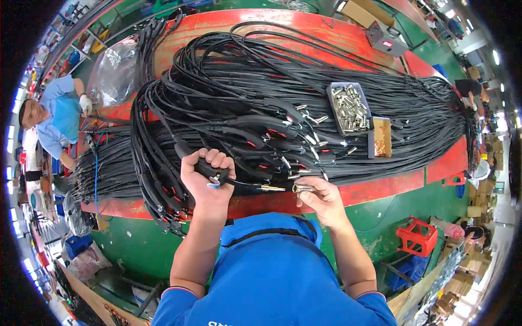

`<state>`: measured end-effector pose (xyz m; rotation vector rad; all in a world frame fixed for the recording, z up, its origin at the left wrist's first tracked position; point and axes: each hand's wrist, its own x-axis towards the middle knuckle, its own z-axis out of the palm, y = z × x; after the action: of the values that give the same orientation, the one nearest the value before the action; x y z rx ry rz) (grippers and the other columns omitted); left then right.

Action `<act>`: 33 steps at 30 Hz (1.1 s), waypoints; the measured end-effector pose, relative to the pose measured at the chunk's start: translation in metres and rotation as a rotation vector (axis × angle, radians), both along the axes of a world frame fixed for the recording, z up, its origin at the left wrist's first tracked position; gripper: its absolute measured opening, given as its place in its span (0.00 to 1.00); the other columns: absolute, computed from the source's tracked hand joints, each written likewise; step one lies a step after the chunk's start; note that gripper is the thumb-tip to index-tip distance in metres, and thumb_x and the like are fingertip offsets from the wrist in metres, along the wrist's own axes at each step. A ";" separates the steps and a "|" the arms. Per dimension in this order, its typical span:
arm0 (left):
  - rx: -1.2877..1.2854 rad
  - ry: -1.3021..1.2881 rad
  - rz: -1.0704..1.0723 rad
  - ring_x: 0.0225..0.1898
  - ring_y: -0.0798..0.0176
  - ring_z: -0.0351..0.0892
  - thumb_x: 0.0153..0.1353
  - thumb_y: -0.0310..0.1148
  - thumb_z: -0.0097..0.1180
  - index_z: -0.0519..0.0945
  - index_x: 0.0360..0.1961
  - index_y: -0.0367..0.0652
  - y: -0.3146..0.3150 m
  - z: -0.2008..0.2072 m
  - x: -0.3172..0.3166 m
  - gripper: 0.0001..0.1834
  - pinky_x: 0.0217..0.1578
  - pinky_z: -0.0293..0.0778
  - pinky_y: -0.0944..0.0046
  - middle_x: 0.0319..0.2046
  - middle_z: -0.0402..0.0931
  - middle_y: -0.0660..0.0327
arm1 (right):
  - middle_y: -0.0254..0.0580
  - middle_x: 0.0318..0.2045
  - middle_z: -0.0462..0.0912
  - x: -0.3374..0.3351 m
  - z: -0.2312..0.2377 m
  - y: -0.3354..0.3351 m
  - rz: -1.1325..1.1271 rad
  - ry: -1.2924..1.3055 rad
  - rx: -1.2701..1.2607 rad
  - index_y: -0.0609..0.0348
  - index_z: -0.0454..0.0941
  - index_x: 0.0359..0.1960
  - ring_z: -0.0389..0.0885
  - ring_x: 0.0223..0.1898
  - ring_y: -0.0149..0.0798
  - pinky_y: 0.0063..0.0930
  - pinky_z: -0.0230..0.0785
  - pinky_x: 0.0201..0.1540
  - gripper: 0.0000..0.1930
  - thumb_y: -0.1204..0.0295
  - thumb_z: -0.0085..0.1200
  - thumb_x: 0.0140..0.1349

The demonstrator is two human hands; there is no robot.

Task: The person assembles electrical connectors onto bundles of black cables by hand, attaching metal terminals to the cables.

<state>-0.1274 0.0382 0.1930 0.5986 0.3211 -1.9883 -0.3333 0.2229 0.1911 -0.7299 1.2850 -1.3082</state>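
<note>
My left hand is closed around the black handle of a welding torch. The torch's thin neck leaves my fist toward the right and ends in a brass-coloured tip. My right hand pinches a silver metal nozzle between thumb and fingers. The nozzle's open end faces the brass tip, a small gap apart. Just beyond both hands lie several more black torches, some with red triggers and bare metal ends, on a thick heap of black cables.
Cables spread over a long red table. On them rest a box of silver nozzles and a smaller box of copper-coloured parts. A grey device stands at the far right. At left, a co-worker wears gloves. A red stool stands right.
</note>
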 end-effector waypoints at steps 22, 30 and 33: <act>-0.047 0.044 -0.027 0.23 0.65 0.66 0.55 0.32 0.55 0.71 0.24 0.44 0.002 -0.012 0.004 0.08 0.28 0.68 0.64 0.21 0.65 0.65 | 0.42 0.42 0.87 0.028 -0.002 -0.020 0.074 0.316 -0.062 0.63 0.80 0.54 0.84 0.43 0.30 0.26 0.77 0.48 0.17 0.74 0.64 0.64; -0.033 -0.014 -0.016 0.23 0.66 0.66 0.56 0.32 0.54 0.71 0.24 0.45 0.002 -0.006 0.003 0.08 0.27 0.67 0.64 0.21 0.65 0.66 | 0.46 0.39 0.88 0.035 0.019 -0.032 0.125 0.553 -0.028 0.62 0.80 0.50 0.88 0.38 0.37 0.31 0.80 0.42 0.16 0.71 0.66 0.63; -0.015 -0.032 -0.017 0.22 0.67 0.65 0.56 0.32 0.54 0.70 0.23 0.45 0.002 -0.004 0.002 0.08 0.27 0.66 0.65 0.21 0.64 0.66 | 0.46 0.34 0.86 0.034 0.015 -0.033 0.159 0.785 -0.145 0.64 0.80 0.45 0.87 0.34 0.39 0.29 0.79 0.36 0.12 0.75 0.66 0.61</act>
<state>-0.1252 0.0399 0.1892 0.6245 0.2823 -1.9942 -0.2993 0.1899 0.2060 -1.5124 1.6992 -1.0144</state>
